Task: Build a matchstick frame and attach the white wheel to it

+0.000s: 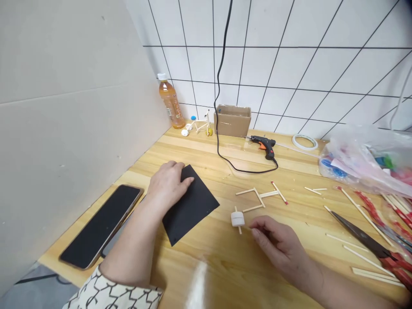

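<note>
My left hand [170, 184] is on a black square sheet [196, 206], thumb across its top and fingers bent at its far left edge. My right hand [280, 244] is closed, thumb and forefinger pinched together just right of a small white wheel-like piece [237, 219] with a thin wooden stick through it. What the pinch holds is too small to make out. Just beyond, a matchstick frame [259, 197] lies flat, made of a three-sided part joined to a crosspiece with red tips.
Behind stand an orange drink bottle [172, 105], a small matchstick model [199, 124], a cardboard box [233, 122] and a corded glue gun [265, 145]. To the right are a tape roll [305, 142], a plastic bag [363, 159], scissors [370, 242] and loose matchsticks. A phone [103, 225] lies left.
</note>
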Available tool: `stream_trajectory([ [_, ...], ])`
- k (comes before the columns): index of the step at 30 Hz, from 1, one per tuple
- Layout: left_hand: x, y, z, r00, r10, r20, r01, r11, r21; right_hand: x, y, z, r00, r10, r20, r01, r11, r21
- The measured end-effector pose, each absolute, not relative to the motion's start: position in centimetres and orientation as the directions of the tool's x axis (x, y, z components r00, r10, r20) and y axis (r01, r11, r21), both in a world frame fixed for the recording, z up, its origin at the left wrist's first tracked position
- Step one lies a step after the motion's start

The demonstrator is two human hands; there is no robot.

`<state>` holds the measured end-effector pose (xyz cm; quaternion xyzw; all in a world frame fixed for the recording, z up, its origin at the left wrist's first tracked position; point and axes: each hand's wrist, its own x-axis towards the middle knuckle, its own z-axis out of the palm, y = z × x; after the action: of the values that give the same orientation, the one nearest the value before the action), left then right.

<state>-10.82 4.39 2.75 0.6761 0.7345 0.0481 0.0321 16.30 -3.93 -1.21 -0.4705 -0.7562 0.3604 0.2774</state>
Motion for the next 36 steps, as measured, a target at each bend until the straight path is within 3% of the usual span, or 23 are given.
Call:
stream_trajectory([
  [6,-13.5,5.9,1.5,-0.146,0.974,-0.174,0.981,0.165,0.103,16.1,-4.0,-1.5,-0.435,0.892,0.118,0.513,0.354,-0.782],
  [19,-13.5,6.5,0.4,-0.181,0.978,-0.106,0.95,0.202,0.237,16.1,-3.9,-1.7,-0.464,0.878,0.116,0.529,0.38,-0.759],
  [28,-13.3,6.2,1.1,-0.318,0.948,0.032,0.911,0.295,0.287,16.2,-3.8,-1.9,-0.478,0.872,0.108,0.513,0.376,-0.772],
  [32,-13.5,6.2,0.8,-0.413,0.885,0.216,0.841,0.279,0.464,16.2,-3.8,-2.0,-0.481,0.87,0.11,0.508,0.379,-0.774],
  [36,-13.3,6.0,0.7,-0.478,0.755,0.449,0.75,0.085,0.656,16.2,-3.9,-2.0,-0.482,0.87,0.107,0.516,0.381,-0.767],
])
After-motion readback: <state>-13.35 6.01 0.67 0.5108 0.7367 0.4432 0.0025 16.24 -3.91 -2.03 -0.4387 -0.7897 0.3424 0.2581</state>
